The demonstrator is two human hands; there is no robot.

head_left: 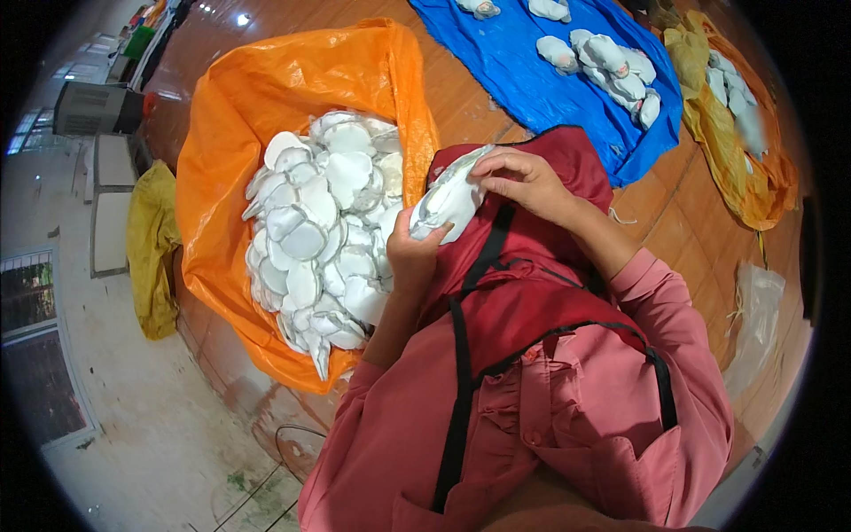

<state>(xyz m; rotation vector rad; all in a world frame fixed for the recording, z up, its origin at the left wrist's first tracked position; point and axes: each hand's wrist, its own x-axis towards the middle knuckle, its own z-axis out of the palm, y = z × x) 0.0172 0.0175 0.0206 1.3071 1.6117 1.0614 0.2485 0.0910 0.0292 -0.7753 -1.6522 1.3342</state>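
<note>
Over my lap I hold a white, soft-looking oval piece (452, 202) with a folded, greyish edge; its exact kind I cannot make out. My left hand (415, 253) is closed on the lower end, thumb lying across it. The fingers of my right hand (523, 182) pinch its upper right edge. Just left of my left hand, an orange sack (217, 222) stands with its mouth wide, full of similar white pieces (306, 239) lying loosely over one another. A dark red apron (550, 301) with black straps covers my lap.
Ahead on the tiled floor (479, 97) lies a blue sheet (514, 62) with several white bundles (612, 66). At the right are a yellow-and-orange sack (700, 115) with more white pieces and a clear plastic bag (755, 310). A yellow sack (152, 257) sits by the left wall.
</note>
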